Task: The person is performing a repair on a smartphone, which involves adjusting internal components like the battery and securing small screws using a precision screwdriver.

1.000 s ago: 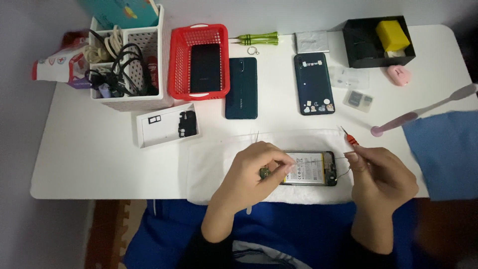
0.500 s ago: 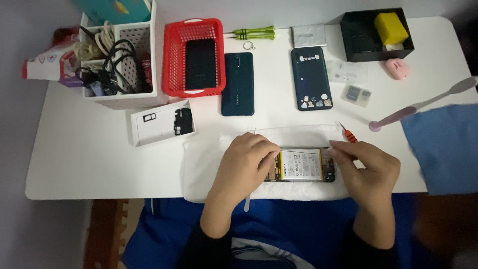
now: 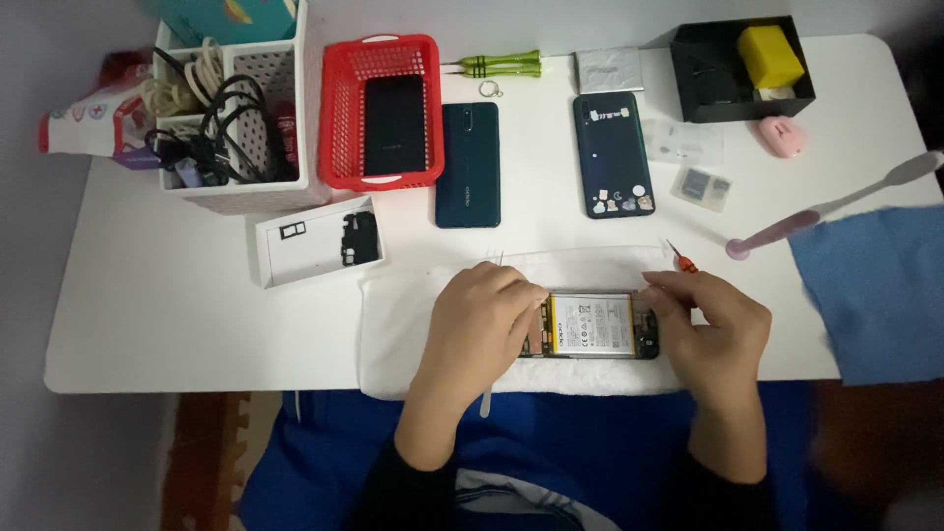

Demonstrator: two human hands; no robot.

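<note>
Both hands (image 3: 487, 324) (image 3: 713, 324) grip the opened phone (image 3: 593, 326) (its ends hidden), right pinching a screwdriver (image 3: 680, 259).

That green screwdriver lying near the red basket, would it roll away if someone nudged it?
Probably somewhat: the green screwdriver has a round, ribbed handle and lies loose on the flat white table. It looks stiff and light. The red basket beside it might stop a leftward roll.
</note>
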